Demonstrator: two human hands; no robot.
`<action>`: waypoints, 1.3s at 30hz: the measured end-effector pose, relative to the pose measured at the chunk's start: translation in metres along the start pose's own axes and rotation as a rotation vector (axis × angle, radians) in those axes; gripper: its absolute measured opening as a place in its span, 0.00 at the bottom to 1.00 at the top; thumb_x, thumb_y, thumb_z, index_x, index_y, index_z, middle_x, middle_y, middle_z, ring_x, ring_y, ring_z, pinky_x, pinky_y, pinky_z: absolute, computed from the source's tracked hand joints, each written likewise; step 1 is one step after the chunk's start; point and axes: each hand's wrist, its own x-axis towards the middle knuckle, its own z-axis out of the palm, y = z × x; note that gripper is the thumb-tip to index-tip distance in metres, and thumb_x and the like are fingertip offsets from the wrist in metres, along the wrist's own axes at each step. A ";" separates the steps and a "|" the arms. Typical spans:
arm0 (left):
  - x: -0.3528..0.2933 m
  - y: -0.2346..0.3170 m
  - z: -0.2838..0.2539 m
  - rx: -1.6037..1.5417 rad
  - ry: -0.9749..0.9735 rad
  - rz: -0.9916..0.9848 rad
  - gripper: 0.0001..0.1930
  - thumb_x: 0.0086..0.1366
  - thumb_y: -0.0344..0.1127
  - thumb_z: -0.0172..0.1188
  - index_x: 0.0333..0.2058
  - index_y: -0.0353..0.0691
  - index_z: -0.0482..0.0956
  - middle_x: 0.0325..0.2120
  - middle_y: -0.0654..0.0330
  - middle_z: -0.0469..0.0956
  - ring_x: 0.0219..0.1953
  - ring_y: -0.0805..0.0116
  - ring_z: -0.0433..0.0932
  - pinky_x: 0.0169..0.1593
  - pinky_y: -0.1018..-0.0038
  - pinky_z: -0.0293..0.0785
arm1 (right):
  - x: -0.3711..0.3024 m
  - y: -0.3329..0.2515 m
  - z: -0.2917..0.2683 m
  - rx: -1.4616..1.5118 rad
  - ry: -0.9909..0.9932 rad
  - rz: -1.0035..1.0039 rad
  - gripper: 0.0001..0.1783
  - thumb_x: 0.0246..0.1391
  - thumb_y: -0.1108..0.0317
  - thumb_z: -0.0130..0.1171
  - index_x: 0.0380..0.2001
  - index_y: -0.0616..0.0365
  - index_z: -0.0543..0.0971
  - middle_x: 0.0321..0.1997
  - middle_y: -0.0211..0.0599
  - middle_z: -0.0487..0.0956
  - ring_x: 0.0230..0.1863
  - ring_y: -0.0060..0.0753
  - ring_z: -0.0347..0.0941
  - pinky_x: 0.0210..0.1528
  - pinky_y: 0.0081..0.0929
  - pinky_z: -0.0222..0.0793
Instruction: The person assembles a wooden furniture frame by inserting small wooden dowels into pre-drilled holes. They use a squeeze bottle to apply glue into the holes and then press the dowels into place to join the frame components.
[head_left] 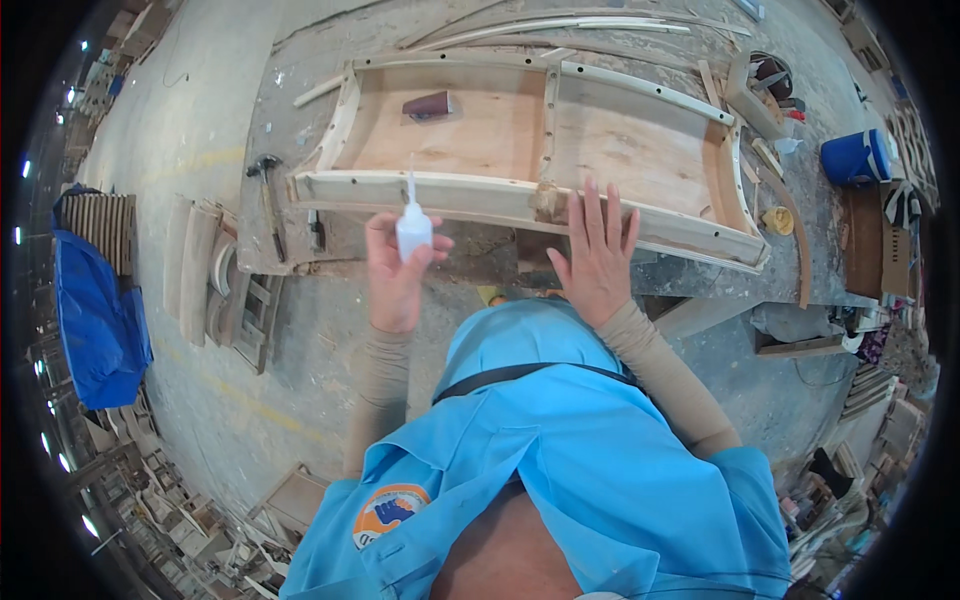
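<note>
My left hand (396,275) is closed round a small white squeeze bottle (412,235) with a thin nozzle pointing up and away from me. The nozzle tip shows in front of the near rail of a curved wooden frame (450,192); whether they touch I cannot tell. My right hand (598,260) lies flat with fingers stretched over that near rail, just right of the middle crosspiece (549,110). Plywood panels back the frame's two compartments. In the left compartment rests a folded piece of dark brown sandpaper or similar sheet (427,106).
A hammer (266,200) lies at the bench's left end. Thin curved wood strips (560,22) lie behind the frame. At right are a wooden tool box (750,95), a blue bucket (853,158) and a yellow roll (778,220). Curved wood parts (205,270) stand on the floor at left.
</note>
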 end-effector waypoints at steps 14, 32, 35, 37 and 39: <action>-0.001 -0.056 0.064 1.038 -0.199 0.591 0.20 0.56 0.41 0.65 0.43 0.40 0.70 0.63 0.50 0.65 0.69 0.47 0.52 0.68 0.57 0.47 | 0.020 0.017 -0.009 -0.034 -0.014 -0.053 0.43 0.53 0.55 0.58 0.70 0.41 0.54 0.76 0.29 0.45 0.76 0.48 0.36 0.70 0.66 0.27; -0.006 -0.099 0.101 1.224 0.003 0.631 0.19 0.62 0.50 0.59 0.43 0.44 0.69 0.65 0.57 0.64 0.70 0.50 0.51 0.70 0.53 0.38 | 0.055 0.053 -0.029 0.092 -0.148 -0.361 0.32 0.54 0.57 0.58 0.63 0.41 0.66 0.71 0.27 0.60 0.74 0.41 0.46 0.71 0.57 0.37; -0.003 -0.100 0.097 1.243 0.025 0.623 0.21 0.60 0.50 0.61 0.44 0.44 0.70 0.65 0.57 0.62 0.70 0.49 0.51 0.69 0.51 0.39 | 0.058 0.053 -0.027 0.115 -0.137 -0.395 0.32 0.55 0.58 0.58 0.64 0.43 0.65 0.70 0.26 0.60 0.73 0.41 0.48 0.71 0.54 0.39; -0.007 -0.104 0.098 1.237 0.005 0.588 0.24 0.58 0.50 0.63 0.47 0.44 0.69 0.66 0.56 0.60 0.70 0.49 0.51 0.69 0.51 0.40 | 0.052 0.053 -0.026 0.117 -0.156 -0.397 0.33 0.54 0.59 0.57 0.65 0.44 0.65 0.70 0.28 0.61 0.73 0.43 0.49 0.71 0.55 0.40; -0.004 -0.103 0.095 1.256 -0.005 0.560 0.26 0.55 0.50 0.64 0.49 0.45 0.68 0.67 0.56 0.59 0.70 0.49 0.51 0.69 0.50 0.41 | 0.057 0.050 -0.029 0.109 -0.146 -0.414 0.33 0.54 0.60 0.57 0.65 0.45 0.64 0.70 0.28 0.61 0.72 0.43 0.50 0.71 0.55 0.40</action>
